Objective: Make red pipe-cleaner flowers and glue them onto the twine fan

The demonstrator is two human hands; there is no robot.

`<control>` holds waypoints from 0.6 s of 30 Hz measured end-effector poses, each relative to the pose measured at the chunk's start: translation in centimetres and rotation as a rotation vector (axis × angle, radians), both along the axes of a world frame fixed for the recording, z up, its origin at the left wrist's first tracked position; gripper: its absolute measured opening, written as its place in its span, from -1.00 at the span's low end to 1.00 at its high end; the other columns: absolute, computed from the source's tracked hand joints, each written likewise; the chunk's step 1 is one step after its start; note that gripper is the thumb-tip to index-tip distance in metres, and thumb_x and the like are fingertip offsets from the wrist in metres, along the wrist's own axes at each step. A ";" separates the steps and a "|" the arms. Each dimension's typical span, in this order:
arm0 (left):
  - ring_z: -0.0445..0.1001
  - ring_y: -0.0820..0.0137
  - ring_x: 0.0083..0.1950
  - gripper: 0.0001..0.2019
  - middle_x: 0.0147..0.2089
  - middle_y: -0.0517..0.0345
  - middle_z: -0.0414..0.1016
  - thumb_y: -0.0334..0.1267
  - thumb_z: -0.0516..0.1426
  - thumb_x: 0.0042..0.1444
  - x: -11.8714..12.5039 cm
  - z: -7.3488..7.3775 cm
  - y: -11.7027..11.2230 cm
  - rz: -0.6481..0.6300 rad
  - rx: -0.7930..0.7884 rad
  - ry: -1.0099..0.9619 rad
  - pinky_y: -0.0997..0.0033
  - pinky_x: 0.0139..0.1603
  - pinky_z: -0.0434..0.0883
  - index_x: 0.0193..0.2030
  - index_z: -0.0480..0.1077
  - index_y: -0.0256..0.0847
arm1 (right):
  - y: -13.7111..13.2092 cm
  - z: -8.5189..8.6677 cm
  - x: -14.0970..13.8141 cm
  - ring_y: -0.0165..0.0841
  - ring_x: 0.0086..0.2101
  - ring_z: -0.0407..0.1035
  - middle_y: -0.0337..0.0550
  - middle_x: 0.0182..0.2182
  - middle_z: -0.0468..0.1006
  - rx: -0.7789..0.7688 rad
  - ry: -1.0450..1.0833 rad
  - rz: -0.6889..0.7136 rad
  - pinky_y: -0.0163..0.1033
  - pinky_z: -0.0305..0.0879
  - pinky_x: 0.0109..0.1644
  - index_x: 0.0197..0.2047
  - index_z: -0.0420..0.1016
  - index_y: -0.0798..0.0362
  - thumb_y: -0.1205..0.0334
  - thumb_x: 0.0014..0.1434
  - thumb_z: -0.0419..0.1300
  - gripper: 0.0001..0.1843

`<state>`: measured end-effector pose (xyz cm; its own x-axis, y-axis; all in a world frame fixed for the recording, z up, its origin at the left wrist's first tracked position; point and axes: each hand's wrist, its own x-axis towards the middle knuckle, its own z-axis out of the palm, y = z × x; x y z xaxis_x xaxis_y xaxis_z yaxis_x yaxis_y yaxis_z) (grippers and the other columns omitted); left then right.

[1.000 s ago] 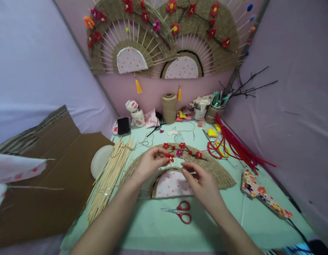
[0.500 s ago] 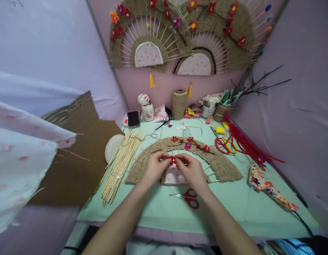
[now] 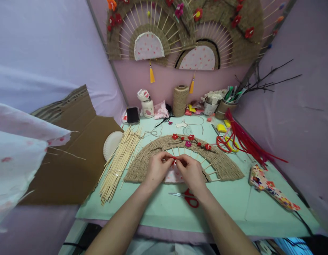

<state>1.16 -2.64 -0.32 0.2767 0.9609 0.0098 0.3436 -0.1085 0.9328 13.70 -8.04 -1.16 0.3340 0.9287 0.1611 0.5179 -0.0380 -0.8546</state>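
Between the fingertips of both hands is a small red flower (image 3: 174, 160) with a pale centre. My left hand (image 3: 159, 168) pinches its left side, and my right hand (image 3: 190, 168) pinches its right side. Beneath them lies a twine-wrapped fan (image 3: 142, 163), its thin sticks showing through the gap. Along the fan's upper band runs a dark twig bearing several red flowers and a magenta flower (image 3: 188, 143). My hands partly cover the fan's dotted fabric centre (image 3: 174, 177). Scissors (image 3: 190, 199) with red handles lie just below, partly behind my right wrist.
At left are a bundle of thin sticks (image 3: 118, 166), a paper plate (image 3: 110, 146) and cardboard (image 3: 70, 159). At right are red pipe cleaners (image 3: 243, 138) and a patterned glue gun (image 3: 271, 187) with a cord. A twine spool (image 3: 180, 101) stands at the back, below finished fans.
My fingers have drawn closer together around the red flower, and less of its petals shows. The camera view has shifted slightly, while the fan and tools stay in place.
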 end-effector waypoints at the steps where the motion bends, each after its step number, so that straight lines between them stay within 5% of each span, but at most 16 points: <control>1: 0.49 0.37 -0.35 -0.90 -0.39 0.13 0.56 -0.35 0.16 -0.05 0.1 0.0 -0.1 -0.010 0.009 0.011 0.43 -0.30 0.35 -0.40 0.53 -0.18 | 0.0 0.0 0.1 -0.32 -0.44 0.43 -0.17 -0.46 0.59 -0.009 -0.044 0.004 -0.27 0.25 -0.34 -0.37 0.53 0.02 0.26 0.12 0.08 -0.81; 10: 0.38 0.36 -0.39 -0.85 -0.45 0.11 0.49 -0.42 0.08 -0.01 1.7 1.2 -1.1 -0.099 0.265 0.370 0.42 -0.36 0.21 -0.50 0.45 -0.19 | 0.3 1.0 0.5 -0.25 -0.40 0.40 -0.07 -0.44 0.56 -0.137 -0.383 0.024 -0.23 0.16 -0.33 -0.40 0.51 0.06 0.34 0.13 0.04 -0.78; 18: 0.44 0.42 -0.42 -0.94 -0.45 0.14 0.49 -0.33 0.18 -0.11 1.1 0.0 1.0 0.044 -0.181 -0.072 0.47 -0.40 0.36 -0.45 0.46 -0.24 | -0.1 -0.9 2.7 -0.29 -0.38 0.47 -0.15 -0.37 0.61 -0.042 0.160 0.037 -0.20 0.34 -0.23 -0.16 0.50 0.06 0.11 0.13 0.14 -0.73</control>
